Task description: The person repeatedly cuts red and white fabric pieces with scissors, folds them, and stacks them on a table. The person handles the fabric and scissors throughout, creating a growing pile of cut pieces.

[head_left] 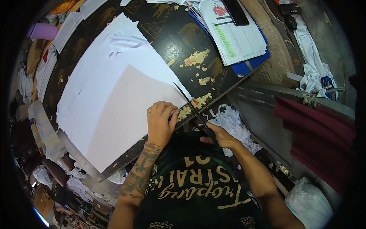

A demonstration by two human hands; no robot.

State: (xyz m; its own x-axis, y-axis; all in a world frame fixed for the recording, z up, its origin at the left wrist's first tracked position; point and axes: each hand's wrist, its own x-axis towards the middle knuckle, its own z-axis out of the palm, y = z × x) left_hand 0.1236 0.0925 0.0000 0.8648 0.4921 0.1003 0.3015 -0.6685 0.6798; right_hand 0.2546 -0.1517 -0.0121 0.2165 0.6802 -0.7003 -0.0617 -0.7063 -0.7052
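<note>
White cloth (91,76) lies flat ahead & left of my L hand (162,120), some wrinkles at its far end. Pale pinkish pattern piece (129,110) sits on top of it, just ahead & left of the same hand. L fingers curled at the piece's near edge; can't tell if they pinch it or just press. R hand (220,137) is closed round the handles of dark scissors (197,113), blades pointing fwd-left from that grip, by the cloth's R corner; can't tell how wide they're apart. Under it all, dark table (164,38) w/ yellowish patches ahead of R hand. Farther fwd: printed sheets (238,42), phone (235,12) on top, blue folder (251,65) underneath. Off right of R hand, maroon cloth (316,133); just beside/below it, white scraps (230,124).
</note>
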